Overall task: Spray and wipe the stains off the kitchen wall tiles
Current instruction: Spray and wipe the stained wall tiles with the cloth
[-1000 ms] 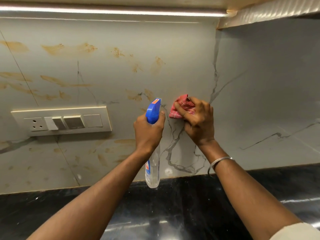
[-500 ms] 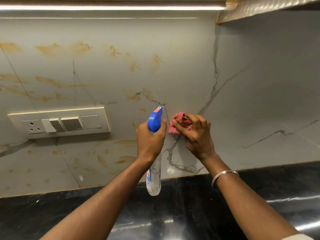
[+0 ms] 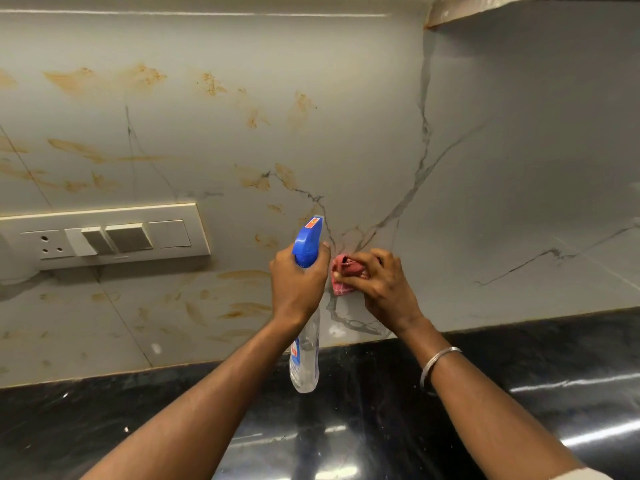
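head: right hand (image 3: 381, 285) grips cloth (image 3: 341, 271), seemingly on tiles (image 3: 519, 168).

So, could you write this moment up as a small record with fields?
left hand: grips the spray bottle upright, blue nozzle toward the wall tiles
right hand: presses a bunched red cloth on the tiles
stains: orange-brown smears, mostly left of and above the hands
switch panel: on the wall, far left
counter: glossy black, below the tiles
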